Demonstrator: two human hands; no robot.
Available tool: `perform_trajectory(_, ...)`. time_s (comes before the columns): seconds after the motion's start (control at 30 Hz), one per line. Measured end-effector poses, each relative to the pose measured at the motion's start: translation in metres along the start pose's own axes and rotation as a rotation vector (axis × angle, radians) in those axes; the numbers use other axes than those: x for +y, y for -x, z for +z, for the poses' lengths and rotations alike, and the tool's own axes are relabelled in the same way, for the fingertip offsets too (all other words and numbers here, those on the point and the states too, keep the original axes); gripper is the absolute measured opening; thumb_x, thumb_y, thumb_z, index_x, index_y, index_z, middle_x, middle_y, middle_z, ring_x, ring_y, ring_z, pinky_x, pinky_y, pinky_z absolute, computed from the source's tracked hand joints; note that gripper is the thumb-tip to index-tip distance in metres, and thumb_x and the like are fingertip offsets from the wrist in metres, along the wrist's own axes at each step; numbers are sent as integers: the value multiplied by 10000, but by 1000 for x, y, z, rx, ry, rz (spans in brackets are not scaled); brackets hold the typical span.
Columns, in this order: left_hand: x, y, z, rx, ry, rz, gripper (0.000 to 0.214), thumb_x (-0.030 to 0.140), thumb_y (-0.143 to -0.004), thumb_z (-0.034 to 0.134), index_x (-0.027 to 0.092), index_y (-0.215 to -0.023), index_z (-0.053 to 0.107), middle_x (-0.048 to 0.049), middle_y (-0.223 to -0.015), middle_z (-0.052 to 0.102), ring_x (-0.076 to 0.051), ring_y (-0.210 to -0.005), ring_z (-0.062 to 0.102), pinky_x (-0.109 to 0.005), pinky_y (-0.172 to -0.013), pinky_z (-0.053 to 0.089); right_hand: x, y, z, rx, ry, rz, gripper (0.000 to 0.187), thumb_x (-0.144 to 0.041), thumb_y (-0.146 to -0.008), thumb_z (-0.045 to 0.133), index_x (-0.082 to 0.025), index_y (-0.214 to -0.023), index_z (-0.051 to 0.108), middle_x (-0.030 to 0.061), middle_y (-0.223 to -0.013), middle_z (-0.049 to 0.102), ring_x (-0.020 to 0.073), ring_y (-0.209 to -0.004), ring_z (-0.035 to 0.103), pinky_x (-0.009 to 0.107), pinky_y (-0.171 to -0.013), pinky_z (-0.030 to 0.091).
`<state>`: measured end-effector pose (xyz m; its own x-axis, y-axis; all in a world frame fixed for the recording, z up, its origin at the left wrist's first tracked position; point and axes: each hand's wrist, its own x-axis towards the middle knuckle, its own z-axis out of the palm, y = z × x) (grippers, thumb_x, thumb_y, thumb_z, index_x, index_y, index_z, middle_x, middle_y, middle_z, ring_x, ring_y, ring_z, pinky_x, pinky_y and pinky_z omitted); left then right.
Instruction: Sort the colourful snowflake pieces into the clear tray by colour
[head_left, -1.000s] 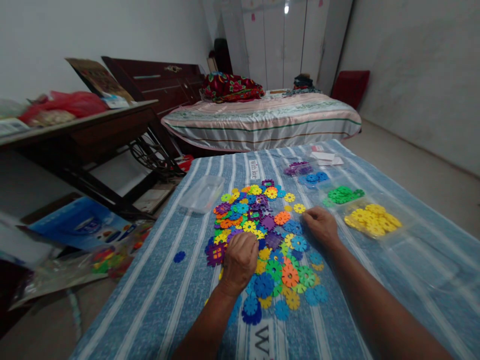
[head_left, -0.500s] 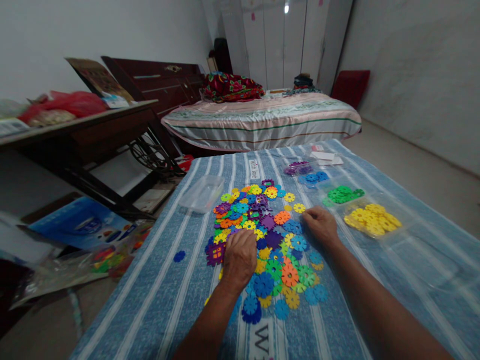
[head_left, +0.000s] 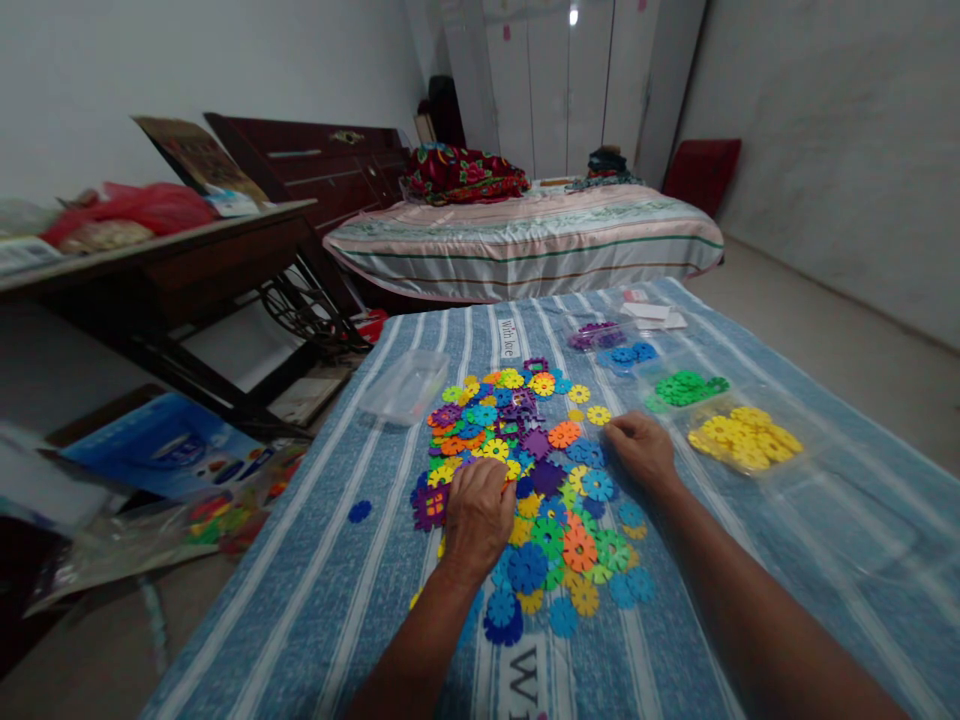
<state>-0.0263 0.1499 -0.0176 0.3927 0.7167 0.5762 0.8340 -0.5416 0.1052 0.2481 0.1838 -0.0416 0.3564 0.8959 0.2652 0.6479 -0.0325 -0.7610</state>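
Note:
A loose pile of colourful plastic snowflake discs (head_left: 527, 566) spreads over the striped cloth. My left hand (head_left: 480, 512) lies on the pile's left side, back up, its fingers bent down among the discs. A sliver of orange shows by its thumb; what the fingertips grip is hidden. Beside that hand is a purple square piece (head_left: 430, 507) with a window pattern. My right hand (head_left: 639, 447) rests on the cloth at the pile's right edge, fingers curled in, their inside hidden. Just off its knuckles lies a yellow disc (head_left: 598, 415).
On the right stand clear boxes of yellow discs (head_left: 746, 438), green discs (head_left: 686, 388), blue discs (head_left: 634, 354) and purple discs (head_left: 595, 336). A clear plastic box (head_left: 405, 388) is at the left, with a lone blue disc (head_left: 360, 512) nearer me. A bed (head_left: 517, 245) stands beyond the table.
My left hand has shifted very slightly over the pile, and a bit of orange now shows by its thumb. My right hand stays in place.

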Motion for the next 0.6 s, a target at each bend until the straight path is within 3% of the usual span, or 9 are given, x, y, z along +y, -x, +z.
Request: perform_trajectory(0.6, -2, 2, 2, 31, -27, -9, 88, 203, -943, 536, 209, -894, 609, -65, -928, 704, -233, -881, 638, -399, -812, 505, 4, -1, 2, 8, -12, -19, 357, -436, -787, 474, -202, -710, 733, 61, -779, 694, 232, -785, 620, 336, -710, 403)
